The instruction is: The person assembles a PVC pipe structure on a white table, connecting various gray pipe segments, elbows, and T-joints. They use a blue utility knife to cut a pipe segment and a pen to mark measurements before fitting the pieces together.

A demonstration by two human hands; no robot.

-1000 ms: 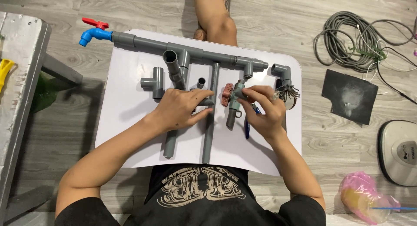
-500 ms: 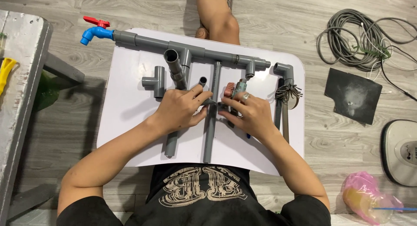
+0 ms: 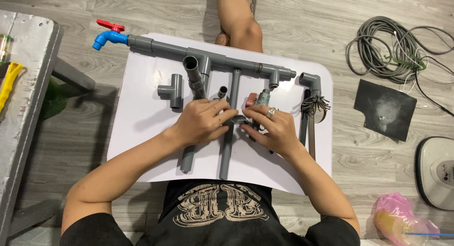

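My left hand (image 3: 203, 122) and right hand (image 3: 269, 128) met over the long pipe (image 3: 229, 132) on the white tabletop (image 3: 142, 118). My left fingers were curled narrow around a small grey fitting (image 3: 236, 119) on that pipe, and my right fingertips pinched the same fitting from the other side. A ring showed on my right hand. Just beyond my right fingers lay a valve (image 3: 259, 98) with a reddish handle. Beyond my left hand stood a thicker pipe (image 3: 194, 76), with a tee (image 3: 172, 91) off to its left. Farther out ran the pipe assembly (image 3: 213, 59) ending in a blue tap (image 3: 106, 38). Right of my right hand lay an elbow (image 3: 309, 80).
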